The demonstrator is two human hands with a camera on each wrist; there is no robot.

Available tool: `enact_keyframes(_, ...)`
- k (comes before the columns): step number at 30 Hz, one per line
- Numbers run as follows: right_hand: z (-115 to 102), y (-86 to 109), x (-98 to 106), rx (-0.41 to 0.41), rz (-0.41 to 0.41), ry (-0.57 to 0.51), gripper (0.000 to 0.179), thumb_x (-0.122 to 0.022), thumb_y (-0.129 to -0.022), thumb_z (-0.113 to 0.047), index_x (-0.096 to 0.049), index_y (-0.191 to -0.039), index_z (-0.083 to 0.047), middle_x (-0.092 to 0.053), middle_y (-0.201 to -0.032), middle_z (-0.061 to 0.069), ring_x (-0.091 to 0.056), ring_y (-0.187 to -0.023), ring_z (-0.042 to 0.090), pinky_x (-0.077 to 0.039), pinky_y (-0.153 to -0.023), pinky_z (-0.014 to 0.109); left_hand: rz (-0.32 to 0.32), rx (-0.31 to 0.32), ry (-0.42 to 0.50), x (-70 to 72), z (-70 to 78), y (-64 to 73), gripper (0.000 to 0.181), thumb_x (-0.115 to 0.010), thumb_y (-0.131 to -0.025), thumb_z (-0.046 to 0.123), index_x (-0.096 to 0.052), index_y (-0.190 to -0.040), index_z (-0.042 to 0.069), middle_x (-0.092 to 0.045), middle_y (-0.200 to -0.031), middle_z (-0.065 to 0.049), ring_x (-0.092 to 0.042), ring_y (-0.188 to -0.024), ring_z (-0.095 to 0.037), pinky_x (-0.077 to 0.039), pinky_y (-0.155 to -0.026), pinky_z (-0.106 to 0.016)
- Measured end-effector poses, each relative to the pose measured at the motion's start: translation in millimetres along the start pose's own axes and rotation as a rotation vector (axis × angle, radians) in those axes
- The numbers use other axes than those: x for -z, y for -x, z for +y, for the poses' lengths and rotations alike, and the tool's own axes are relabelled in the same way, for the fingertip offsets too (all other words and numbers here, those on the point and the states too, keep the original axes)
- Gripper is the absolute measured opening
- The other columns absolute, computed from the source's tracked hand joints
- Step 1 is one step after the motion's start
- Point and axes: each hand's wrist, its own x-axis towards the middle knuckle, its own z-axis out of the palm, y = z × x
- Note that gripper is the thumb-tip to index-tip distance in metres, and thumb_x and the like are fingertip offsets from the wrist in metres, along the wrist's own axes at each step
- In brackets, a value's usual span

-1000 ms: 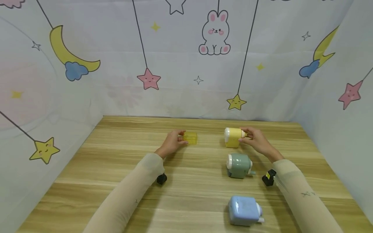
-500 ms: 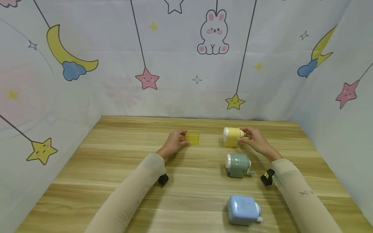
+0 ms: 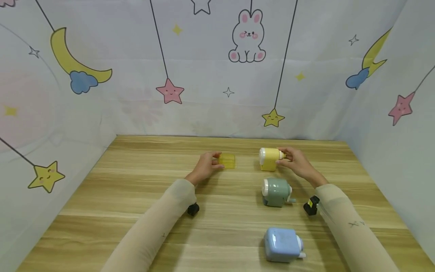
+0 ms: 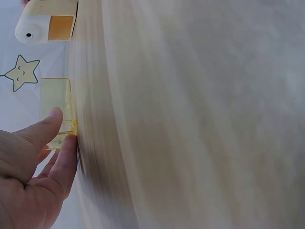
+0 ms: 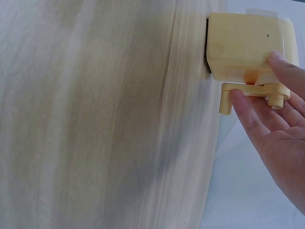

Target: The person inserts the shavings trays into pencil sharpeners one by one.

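Observation:
My left hand (image 3: 205,166) pinches a clear yellow plastic box (image 3: 228,161), which looks like a sharpener's shavings drawer, between thumb and fingers just above or on the table. In the left wrist view the thumb lies along one face of the box (image 4: 55,98). My right hand (image 3: 296,163) holds a yellow crank pencil sharpener (image 3: 269,159) at its crank end. The right wrist view shows the thumb on the sharpener's body (image 5: 243,45) and fingers at the crank (image 5: 252,89). A gap separates the box from the sharpener; the drawer opening (image 4: 61,27) faces left.
A green crank sharpener (image 3: 276,192) stands nearer than the yellow one, and a blue one (image 3: 283,244) nearer still. The wooden table (image 3: 142,181) ends at a white patterned curtain (image 3: 204,113) behind and at both sides.
My left hand has moved a little to the right with the clear yellow box, closer to the yellow sharpener. The right hand keeps its hold on the sharpener.

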Motion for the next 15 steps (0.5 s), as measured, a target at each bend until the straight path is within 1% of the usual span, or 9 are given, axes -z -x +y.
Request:
enact_keyframes(7,-0.1,-0.5,-0.9,0.003,-0.003,-0.007,0.052,-0.066,-0.092,0.007,-0.043,-0.137,0.019,-0.05,-0.133,0.037,-0.051,-0.123,0.05,-0.052,-0.088,0.017,-0.006,-0.008,0.026,-4.6,2.8,-0.2,0.059,-0.075,-0.087,0.001,-0.051,-0.14,-0.007,-0.056,-0.132,-0.025,-0.064,-0.112,-0.037,-0.056,-0.09,-0.035)
enact_keyframes(15,-0.2,-0.2,-0.4,-0.006,-0.008,-0.009,0.053,-0.067,-0.093,0.005,-0.042,-0.138,0.019,-0.049,-0.134,0.037,-0.051,-0.124,0.049,-0.052,-0.088,0.018,-0.011,-0.007,0.007,-9.3,8.1,-2.4,0.056,-0.074,-0.088,0.0,-0.052,-0.139,-0.008,-0.057,-0.131,-0.024,-0.064,-0.111,-0.036,-0.057,-0.089,-0.033)
